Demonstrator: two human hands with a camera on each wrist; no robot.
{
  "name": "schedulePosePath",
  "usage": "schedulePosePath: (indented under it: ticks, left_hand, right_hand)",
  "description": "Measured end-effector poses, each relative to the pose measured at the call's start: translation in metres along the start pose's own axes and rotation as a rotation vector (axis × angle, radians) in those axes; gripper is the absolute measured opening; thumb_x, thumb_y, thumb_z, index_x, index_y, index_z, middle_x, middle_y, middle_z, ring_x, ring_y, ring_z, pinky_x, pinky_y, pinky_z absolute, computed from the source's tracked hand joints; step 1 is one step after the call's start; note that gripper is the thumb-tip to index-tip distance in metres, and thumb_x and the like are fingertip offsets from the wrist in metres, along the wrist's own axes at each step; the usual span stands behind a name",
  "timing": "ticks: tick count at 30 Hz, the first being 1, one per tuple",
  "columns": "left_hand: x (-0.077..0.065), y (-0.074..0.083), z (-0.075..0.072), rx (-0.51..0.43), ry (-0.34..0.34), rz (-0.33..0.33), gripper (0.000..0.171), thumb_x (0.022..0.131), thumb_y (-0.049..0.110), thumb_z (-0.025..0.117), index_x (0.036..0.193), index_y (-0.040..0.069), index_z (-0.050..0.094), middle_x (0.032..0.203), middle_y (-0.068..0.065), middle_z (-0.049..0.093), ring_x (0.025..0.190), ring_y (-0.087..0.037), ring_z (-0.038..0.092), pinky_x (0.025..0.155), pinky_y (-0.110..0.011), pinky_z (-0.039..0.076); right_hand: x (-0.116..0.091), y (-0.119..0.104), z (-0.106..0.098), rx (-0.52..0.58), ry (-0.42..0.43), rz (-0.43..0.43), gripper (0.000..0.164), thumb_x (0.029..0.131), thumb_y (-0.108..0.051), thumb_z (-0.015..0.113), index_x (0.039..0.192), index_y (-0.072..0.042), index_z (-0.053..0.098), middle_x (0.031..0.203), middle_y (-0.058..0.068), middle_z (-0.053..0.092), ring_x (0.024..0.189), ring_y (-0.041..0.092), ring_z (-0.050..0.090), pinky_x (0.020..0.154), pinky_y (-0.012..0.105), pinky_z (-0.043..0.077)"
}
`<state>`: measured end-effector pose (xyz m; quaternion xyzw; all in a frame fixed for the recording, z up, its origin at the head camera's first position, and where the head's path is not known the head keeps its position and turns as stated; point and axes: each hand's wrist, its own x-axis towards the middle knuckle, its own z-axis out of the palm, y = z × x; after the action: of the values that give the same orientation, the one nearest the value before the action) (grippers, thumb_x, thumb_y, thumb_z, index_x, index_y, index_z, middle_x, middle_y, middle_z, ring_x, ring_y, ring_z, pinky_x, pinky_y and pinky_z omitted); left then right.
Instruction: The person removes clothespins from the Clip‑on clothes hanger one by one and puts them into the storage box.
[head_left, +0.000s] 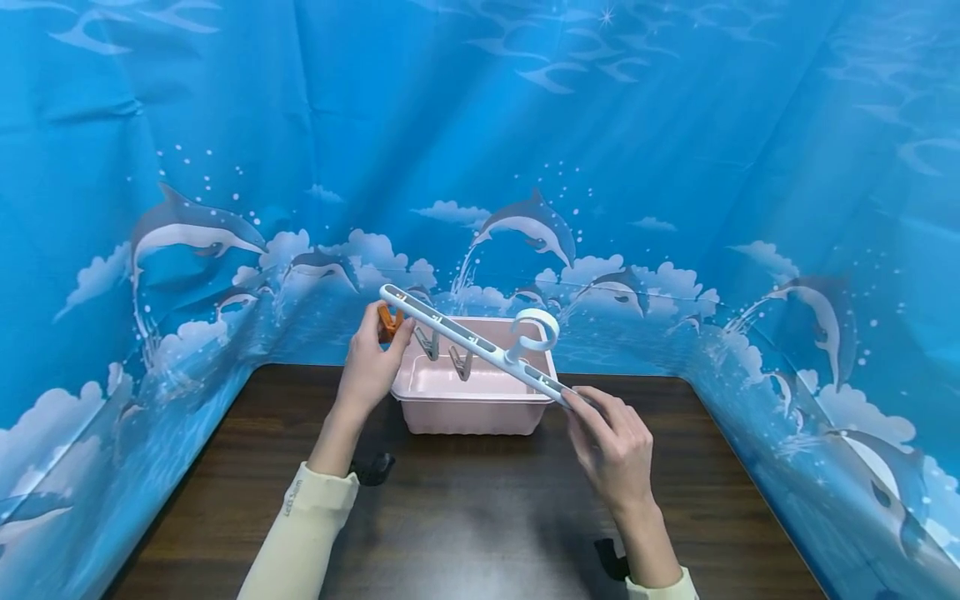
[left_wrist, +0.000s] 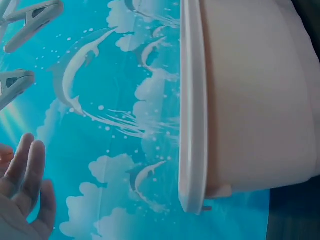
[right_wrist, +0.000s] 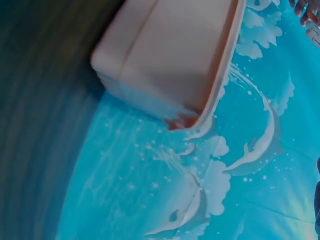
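Observation:
A white bar-shaped clip hanger [head_left: 480, 343] with a curled hook [head_left: 551, 329] is held slanting above the pink basin, its left end higher. My right hand [head_left: 618, 446] grips the lower right end between thumb and fingers. At the upper left end, my left hand [head_left: 366, 371] pinches an orange clip [head_left: 388, 322] just beneath the bar. Two grey clips, one nearer the left hand [head_left: 428, 342] and another closer to the middle [head_left: 461, 363], hang under the bar. In the left wrist view, a grey clip [left_wrist: 35, 26] shows above the left hand's spread fingers [left_wrist: 34, 170].
Behind the hanger, the pink basin [head_left: 472, 417] stands on the dark wooden table [head_left: 465, 508] near its far edge. A blue curtain [head_left: 375, 150] printed with dolphins surrounds the back and sides. Black straps [head_left: 372, 469] sit at the wrists.

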<state>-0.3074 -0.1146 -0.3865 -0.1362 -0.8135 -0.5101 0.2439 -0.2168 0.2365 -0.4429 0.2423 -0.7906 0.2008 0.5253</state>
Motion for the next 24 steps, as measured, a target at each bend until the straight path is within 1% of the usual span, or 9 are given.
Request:
schedulePosePath:
  ticks: [4,8,10,12,15,17,19,20,24]
  left_hand:
    - [0.004,0.0,-0.001,-0.105,-0.027,0.028,0.046,0.112,0.039,0.059,0.146,0.01,0.047,0.118,-0.015,0.07,0.099,-0.029,0.073,0.087,-0.036,0.057]
    - [0.007,0.003,-0.003,-0.181,-0.047,0.066,0.04,0.113,0.028,0.058,0.145,0.007,0.048,0.118,-0.016,0.071,0.094,-0.03,0.071,0.087,-0.023,0.055]
    - [0.008,0.004,-0.004,-0.215,-0.056,0.071,0.038,0.113,0.025,0.059,0.145,0.006,0.049,0.117,-0.017,0.07,0.093,-0.034,0.071,0.088,-0.021,0.057]
    - [0.008,0.003,-0.006,-0.255,-0.069,0.061,0.038,0.113,0.025,0.059,0.144,0.006,0.05,0.115,-0.017,0.069,0.093,-0.031,0.071,0.089,-0.021,0.059]
    - [0.007,-0.001,-0.008,-0.305,-0.087,0.033,0.036,0.113,0.026,0.059,0.143,0.007,0.052,0.109,-0.013,0.068,0.092,-0.024,0.072,0.087,-0.022,0.061]
    - [0.006,-0.003,-0.009,-0.346,-0.098,0.007,0.033,0.113,0.026,0.059,0.141,0.008,0.055,0.105,-0.01,0.068,0.09,-0.018,0.071,0.086,-0.022,0.062]
    - [0.006,-0.007,-0.01,-0.382,-0.097,-0.018,0.031,0.112,0.027,0.061,0.137,0.009,0.058,0.103,-0.007,0.069,0.09,-0.015,0.07,0.086,-0.023,0.062]
    - [0.006,-0.008,-0.011,-0.409,-0.093,-0.031,0.03,0.111,0.026,0.063,0.136,0.009,0.059,0.102,-0.006,0.069,0.09,-0.016,0.07,0.086,-0.024,0.062]
    - [0.007,-0.01,-0.015,-0.471,-0.071,-0.036,0.028,0.109,0.025,0.066,0.131,0.009,0.064,0.102,-0.007,0.069,0.089,-0.02,0.067,0.084,-0.023,0.061]
  right_hand:
    - [0.007,0.005,-0.001,0.009,0.0,0.002,0.031,0.111,-0.03,0.062,0.133,-0.017,0.078,0.12,0.01,0.079,0.087,0.029,0.074,0.067,0.045,0.06]
    - [0.007,0.009,0.0,0.035,0.011,0.009,0.029,0.108,-0.027,0.066,0.132,-0.016,0.078,0.12,0.01,0.079,0.089,0.028,0.074,0.07,0.046,0.061]
    - [0.006,0.011,0.002,0.051,0.023,0.011,0.028,0.109,-0.028,0.066,0.131,-0.015,0.079,0.119,0.01,0.079,0.09,0.029,0.075,0.072,0.046,0.061]
    - [0.005,0.011,0.005,0.064,0.037,0.01,0.029,0.11,-0.029,0.064,0.129,-0.014,0.08,0.118,0.01,0.079,0.091,0.029,0.075,0.073,0.045,0.061]
    - [0.001,0.012,0.01,0.079,0.048,0.006,0.03,0.111,-0.031,0.062,0.127,-0.013,0.08,0.118,0.01,0.08,0.091,0.029,0.076,0.075,0.042,0.06]
    - [-0.001,0.012,0.011,0.083,0.046,0.0,0.028,0.109,-0.029,0.065,0.127,-0.013,0.08,0.118,0.01,0.08,0.092,0.029,0.076,0.075,0.04,0.06]
    - [-0.002,0.012,0.011,0.088,0.04,-0.001,0.026,0.105,-0.022,0.071,0.127,-0.012,0.08,0.118,0.01,0.079,0.092,0.028,0.075,0.076,0.039,0.06]
    - [-0.003,0.012,0.011,0.088,0.038,0.0,0.027,0.101,-0.017,0.075,0.127,-0.012,0.08,0.118,0.01,0.079,0.092,0.028,0.076,0.077,0.038,0.06]
    - [-0.001,0.012,0.01,0.092,0.031,0.013,0.043,0.086,-0.003,0.084,0.128,-0.013,0.08,0.119,0.01,0.079,0.094,0.028,0.075,0.083,0.034,0.059]
